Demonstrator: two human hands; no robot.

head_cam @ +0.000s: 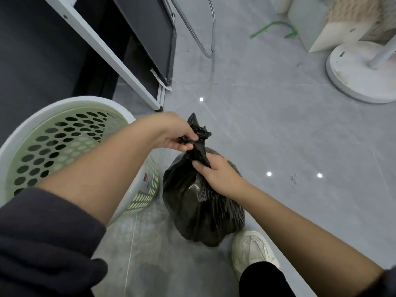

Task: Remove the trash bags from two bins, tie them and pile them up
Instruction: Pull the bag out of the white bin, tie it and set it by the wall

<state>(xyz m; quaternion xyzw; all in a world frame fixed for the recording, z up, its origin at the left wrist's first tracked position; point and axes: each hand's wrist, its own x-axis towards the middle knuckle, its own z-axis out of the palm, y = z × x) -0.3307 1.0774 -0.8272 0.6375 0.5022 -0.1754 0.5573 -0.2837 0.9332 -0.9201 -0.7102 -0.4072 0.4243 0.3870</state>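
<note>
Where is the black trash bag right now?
In the head view the black trash bag sits on the grey floor, right of the green bin, by the white shoe; left hand and right hand grip its neck.

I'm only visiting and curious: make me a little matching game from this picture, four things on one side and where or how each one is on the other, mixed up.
Column one:
1. left hand
2. right hand
3. perforated bin
4. white shoe

Column two:
A. on the floor beside the bottom of the black trash bag
B. pinches the top of the bag's twisted neck
C. stands left of the bag, holes in its wall
D. grips the neck lower down

Pairs: 1-B, 2-D, 3-C, 4-A
</note>
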